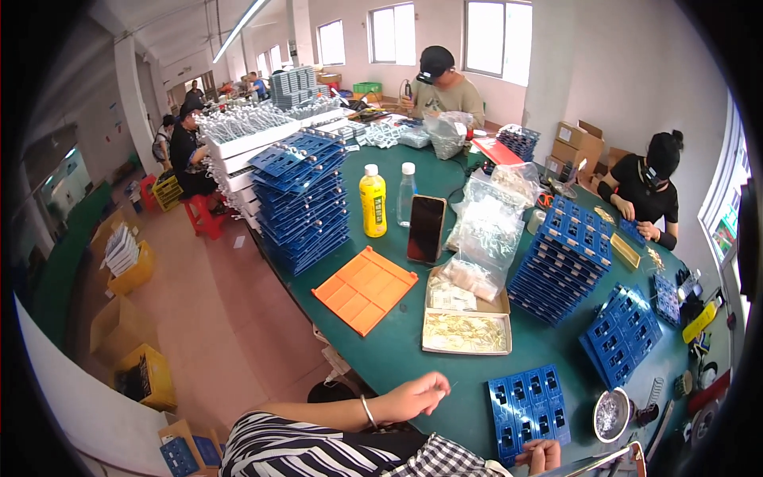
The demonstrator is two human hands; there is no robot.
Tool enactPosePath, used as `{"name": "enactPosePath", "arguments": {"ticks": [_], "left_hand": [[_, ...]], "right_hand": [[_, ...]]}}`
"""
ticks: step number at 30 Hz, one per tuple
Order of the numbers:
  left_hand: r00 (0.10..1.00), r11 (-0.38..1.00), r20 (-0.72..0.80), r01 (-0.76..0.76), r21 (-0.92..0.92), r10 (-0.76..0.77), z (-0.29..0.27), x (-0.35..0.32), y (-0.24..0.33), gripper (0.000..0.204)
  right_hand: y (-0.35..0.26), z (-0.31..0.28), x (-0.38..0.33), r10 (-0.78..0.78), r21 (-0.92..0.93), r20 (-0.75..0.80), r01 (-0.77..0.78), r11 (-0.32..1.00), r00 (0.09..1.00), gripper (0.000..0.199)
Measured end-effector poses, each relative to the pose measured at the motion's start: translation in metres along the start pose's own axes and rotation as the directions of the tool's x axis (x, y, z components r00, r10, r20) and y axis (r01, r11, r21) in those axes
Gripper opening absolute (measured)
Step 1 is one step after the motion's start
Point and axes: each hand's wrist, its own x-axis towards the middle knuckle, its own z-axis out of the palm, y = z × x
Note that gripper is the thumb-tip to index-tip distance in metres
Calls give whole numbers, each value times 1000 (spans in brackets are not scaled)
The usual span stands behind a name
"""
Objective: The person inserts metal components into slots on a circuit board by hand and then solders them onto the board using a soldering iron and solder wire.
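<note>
My left hand (420, 395), a bracelet at its wrist, is raised over the table's near edge with its fingers pinched. From the fingertips juts what looks like a thin piece of wire (454, 387). To its right, a blue circuit board panel (528, 409) with rows of dark square openings lies on the table. My right hand (540, 455) has its curled fingers on that panel's near edge; their undersides are hidden. Beyond the left hand sits an open cardboard box (466, 352) full of thin gold-coloured pieces.
A metal bowl (610, 415) of small silvery bits stands right of the panel. Stacks of blue panels (562, 262) rise behind and at left. An orange tray (365, 291), a phone (427, 229), a yellow bottle (373, 201) and plastic bags (489, 226) occupy the middle. Two co-workers sit across the table.
</note>
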Motion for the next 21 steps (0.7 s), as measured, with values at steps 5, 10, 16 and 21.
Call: {"name": "enactPosePath", "arguments": {"ticks": [5,10,16,21], "left_hand": [[906,887,85,-422,187,414,43,34,-1,23],[893,826,363,-406,391,267,65,54,15,15],[835,791,448,-495,359,319,75,64,7,23],[833,803,478,-474,361,277,74,65,9,22]], "right_hand": [[-16,12,22,200,307,28,-198,931,979,9],[-9,28,36,-105,31,80,103,994,991,9],[-5,29,39,-201,-227,81,214,950,976,11],[10,31,39,-135,-78,99,143,987,986,10]]}}
